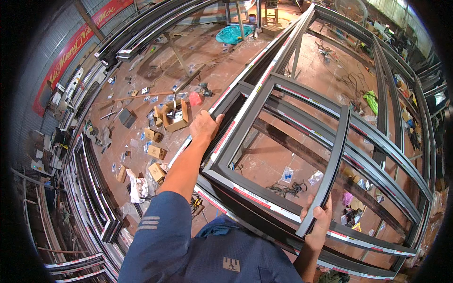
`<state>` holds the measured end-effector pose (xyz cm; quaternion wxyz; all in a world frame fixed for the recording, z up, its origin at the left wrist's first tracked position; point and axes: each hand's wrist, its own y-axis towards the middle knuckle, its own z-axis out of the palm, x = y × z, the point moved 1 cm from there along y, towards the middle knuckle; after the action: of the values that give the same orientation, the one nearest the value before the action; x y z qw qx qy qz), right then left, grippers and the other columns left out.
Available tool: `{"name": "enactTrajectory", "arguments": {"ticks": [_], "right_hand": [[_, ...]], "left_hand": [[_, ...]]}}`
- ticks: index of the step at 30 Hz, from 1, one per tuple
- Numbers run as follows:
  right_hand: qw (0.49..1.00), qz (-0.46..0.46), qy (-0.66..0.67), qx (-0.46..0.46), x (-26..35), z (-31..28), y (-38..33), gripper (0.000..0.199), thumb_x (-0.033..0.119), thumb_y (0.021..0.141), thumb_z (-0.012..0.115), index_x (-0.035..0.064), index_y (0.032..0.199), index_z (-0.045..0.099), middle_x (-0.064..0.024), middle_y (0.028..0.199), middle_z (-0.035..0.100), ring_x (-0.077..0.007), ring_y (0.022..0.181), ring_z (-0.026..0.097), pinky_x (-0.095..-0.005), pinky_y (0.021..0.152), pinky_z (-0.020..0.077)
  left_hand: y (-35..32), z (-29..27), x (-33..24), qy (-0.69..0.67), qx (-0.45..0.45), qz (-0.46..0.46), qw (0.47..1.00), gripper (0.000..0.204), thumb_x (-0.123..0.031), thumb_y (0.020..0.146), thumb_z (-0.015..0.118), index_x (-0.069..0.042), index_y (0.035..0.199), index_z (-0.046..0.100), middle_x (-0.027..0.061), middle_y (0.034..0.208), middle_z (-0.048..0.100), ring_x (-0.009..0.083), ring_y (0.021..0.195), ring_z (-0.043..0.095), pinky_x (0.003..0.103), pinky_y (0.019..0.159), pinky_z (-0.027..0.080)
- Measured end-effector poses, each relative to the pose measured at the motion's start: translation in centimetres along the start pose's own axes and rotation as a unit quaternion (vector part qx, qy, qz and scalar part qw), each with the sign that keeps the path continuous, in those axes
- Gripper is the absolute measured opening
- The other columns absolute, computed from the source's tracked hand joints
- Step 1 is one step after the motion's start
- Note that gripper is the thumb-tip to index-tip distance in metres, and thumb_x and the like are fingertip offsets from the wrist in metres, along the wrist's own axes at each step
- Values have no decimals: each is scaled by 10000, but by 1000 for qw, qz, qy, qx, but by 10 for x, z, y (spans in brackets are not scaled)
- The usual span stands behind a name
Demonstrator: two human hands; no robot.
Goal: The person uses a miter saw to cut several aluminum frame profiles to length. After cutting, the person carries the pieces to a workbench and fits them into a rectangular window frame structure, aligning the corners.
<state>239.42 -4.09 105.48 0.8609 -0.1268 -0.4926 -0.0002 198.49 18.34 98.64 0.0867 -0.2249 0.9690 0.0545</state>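
Several dark grey metal window or door frames lie stacked in front of me. My left hand (205, 125) is closed on the edge of a lower frame (230, 104), left of the top frame (268, 89). My right hand (319, 215) wraps around the near end of a dark grey metal profile bar (331, 172). This bar stands across the top frame's opening, its far end by the frame's far long member and its near end over the near one. Whether it is fixed to the frame, I cannot tell.
Open cardboard boxes (174, 118), small plastic packets and tools litter the tiled floor on the left. More dark profiles (92, 188) lean there. A teal plastic sheet (231, 34) lies far off. Cables (289, 188) show through the frames, and a green bag (371, 101) lies to the right.
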Motion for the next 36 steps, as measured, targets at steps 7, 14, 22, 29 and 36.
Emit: {"name": "enactTrajectory", "arguments": {"ticks": [7, 14, 22, 29, 36], "right_hand": [[999, -14, 3, 29, 3, -2, -1, 798, 324, 790, 905, 23, 1418, 515, -92, 961, 671, -177, 682, 681, -295, 585, 580], [999, 0, -28, -19, 5, 7, 1, 827, 349, 752, 901, 24, 1407, 515, -85, 941, 654, -192, 670, 675, -312, 560, 573], [1000, -14, 6, 24, -30, -34, 12, 906, 278, 808, 932, -24, 1488, 414, -102, 963, 619, -148, 575, 626, -241, 442, 570], [998, -36, -60, 1, -28, -36, 15, 884, 285, 841, 924, 9, 1491, 392, -96, 1004, 578, -115, 574, 599, -226, 418, 548], [993, -49, -108, -17, -31, -16, 19, 1142, 338, 908, 862, 74, 1719, 102, -81, 1002, 585, -95, 596, 591, -196, 463, 479]], "left_hand": [[-5, 3, 2, 18, -1, 23, 1000, 731, -682, 1009, 580, 26, 1185, 633, 278, 1153, 735, 472, 1095, 722, 544, 936, 575], [18, 9, 57, -100, 82, 163, 978, 727, -560, 990, 667, -27, 1471, 553, 299, 1334, 685, 448, 1232, 675, 508, 1042, 531], [59, 32, 103, -467, 313, 151, 813, 795, -323, 957, 787, -41, 1622, 455, 102, 1506, 582, 203, 1360, 523, 361, 1175, 390], [60, 38, 106, -536, 368, 182, 738, 827, -294, 976, 745, -42, 1664, 362, 112, 1533, 543, 211, 1393, 484, 360, 1192, 368], [65, 27, 107, -504, 350, 193, 766, 959, -313, 883, 813, -6, 1653, 331, 223, 1549, 542, 298, 1420, 521, 383, 1203, 375]]}}
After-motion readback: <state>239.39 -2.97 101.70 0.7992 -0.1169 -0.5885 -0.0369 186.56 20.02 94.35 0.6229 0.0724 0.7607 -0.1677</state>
